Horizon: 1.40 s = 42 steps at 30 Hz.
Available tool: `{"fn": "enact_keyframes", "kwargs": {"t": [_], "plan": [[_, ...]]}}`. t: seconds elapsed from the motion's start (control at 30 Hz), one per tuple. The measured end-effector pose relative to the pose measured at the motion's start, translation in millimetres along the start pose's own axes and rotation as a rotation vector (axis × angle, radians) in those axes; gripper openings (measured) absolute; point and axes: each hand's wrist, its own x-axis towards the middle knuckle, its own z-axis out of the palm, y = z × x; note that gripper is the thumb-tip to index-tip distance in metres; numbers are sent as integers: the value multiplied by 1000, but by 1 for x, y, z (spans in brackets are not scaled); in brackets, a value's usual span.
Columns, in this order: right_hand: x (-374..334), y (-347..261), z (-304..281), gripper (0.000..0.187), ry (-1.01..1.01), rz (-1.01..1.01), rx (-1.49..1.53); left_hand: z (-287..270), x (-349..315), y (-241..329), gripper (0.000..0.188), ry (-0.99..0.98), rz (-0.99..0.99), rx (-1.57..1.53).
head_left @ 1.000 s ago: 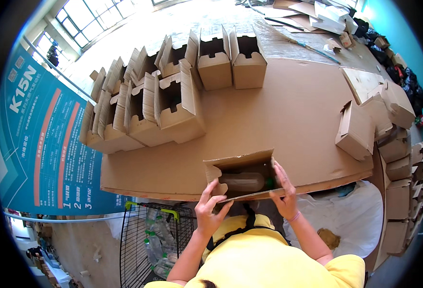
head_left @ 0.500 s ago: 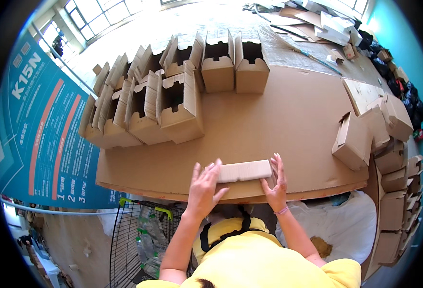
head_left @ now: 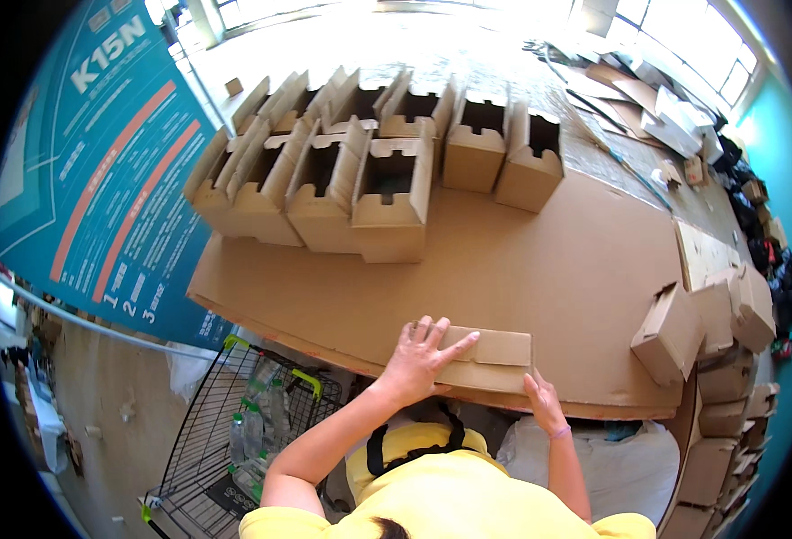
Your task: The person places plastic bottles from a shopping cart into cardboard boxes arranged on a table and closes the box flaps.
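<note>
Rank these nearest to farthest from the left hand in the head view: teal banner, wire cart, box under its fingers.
1. Box, touching the left hand.
2. Wire cart, lower left.
3. Teal banner, farther left, beyond the cart.

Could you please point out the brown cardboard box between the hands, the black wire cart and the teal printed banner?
Brown cardboard box (head_left: 495,347): head view, upper face.
Black wire cart (head_left: 198,427): head view, left mesh wall.
Teal printed banner (head_left: 90,184): head view, middle.

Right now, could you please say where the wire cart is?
In the head view, the wire cart stands at lower left, below the blue banner and beside the near edge of the cardboard sheet.
</note>
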Motion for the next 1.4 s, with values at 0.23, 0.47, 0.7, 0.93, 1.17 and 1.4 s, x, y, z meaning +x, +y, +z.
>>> {"fn": "enact_keyframes", "kwargs": {"t": [0.23, 0.47, 0.7, 0.93, 1.17, 1.4], "plan": [[29, -7, 25, 71, -166, 208, 474, 0, -17, -26, 103, 27, -71, 36], [92, -90, 115, 75, -411, 16, 288, -39, -79, -127, 101, 53, -260, 98], [164, -201, 261, 82, -514, 14, 247, -70, -153, -260, 90, 102, -530, 249], [239, -275, 417, 84, -430, -184, 269, -67, -177, -376, 72, 416, -771, 598], [283, -299, 485, 80, -394, -324, 246, -43, -163, -384, 71, 620, -822, 263], [226, -244, 378, 65, -797, -396, 139, -63, -157, -374, 72, 589, -798, 139]]}}
